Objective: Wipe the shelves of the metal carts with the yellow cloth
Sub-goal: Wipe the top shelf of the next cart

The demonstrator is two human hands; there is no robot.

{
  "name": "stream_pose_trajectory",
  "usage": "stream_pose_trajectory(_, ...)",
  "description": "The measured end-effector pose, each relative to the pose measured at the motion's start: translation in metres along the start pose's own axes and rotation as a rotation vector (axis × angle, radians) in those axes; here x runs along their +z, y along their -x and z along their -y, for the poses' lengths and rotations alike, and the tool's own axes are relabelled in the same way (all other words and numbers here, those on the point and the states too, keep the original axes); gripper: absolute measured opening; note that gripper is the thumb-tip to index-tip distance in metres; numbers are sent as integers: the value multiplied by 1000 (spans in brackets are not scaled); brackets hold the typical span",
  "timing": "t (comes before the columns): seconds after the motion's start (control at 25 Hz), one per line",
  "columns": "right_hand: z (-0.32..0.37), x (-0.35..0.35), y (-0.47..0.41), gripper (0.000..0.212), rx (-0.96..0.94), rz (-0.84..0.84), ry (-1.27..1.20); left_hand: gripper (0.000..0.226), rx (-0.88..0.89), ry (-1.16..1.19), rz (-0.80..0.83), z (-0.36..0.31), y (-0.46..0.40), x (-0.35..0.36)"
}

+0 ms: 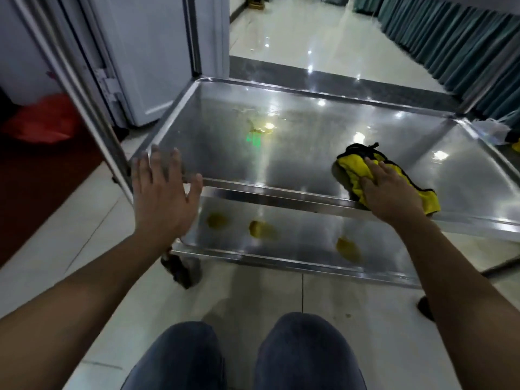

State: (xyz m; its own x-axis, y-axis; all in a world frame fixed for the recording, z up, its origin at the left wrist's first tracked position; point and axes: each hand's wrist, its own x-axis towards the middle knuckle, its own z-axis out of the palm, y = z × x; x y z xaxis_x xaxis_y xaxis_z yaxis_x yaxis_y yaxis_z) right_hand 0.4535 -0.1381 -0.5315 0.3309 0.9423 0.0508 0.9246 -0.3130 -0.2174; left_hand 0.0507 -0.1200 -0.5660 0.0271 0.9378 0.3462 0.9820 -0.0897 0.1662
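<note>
While the right hand (pixel 389 192) presses flat on the yellow cloth (pixel 365 170) on the top shelf (pixel 281 153), the left hand (pixel 163 190), fingers spread, holds nothing; unbraced, the cart (pixel 253 192) could roll away. Far-left residue (pixel 259 128) risks being missed.

You have one view only, a wide-angle camera worn on your head, tilted forward and down. It looks close over the metal cart (pixel 309 142), which fills the middle of the frame, with your knees (pixel 244 353) at the bottom edge and the tiled floor (pixel 295 38) running away at the top.
</note>
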Motion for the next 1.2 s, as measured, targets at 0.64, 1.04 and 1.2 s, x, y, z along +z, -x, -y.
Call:
stream_pose_trajectory(0.64,263,62,6,56,-486,205,-61,85,52,346,31,32,6,5)
stream_pose_trajectory(1.04,348,69,-53,57,-542,261,-16,87,40,439,42,30,3,6)
stream_pose_trajectory(1.2,317,78,-6,54,-712,212,-30,84,13,487,6,28,2,6)
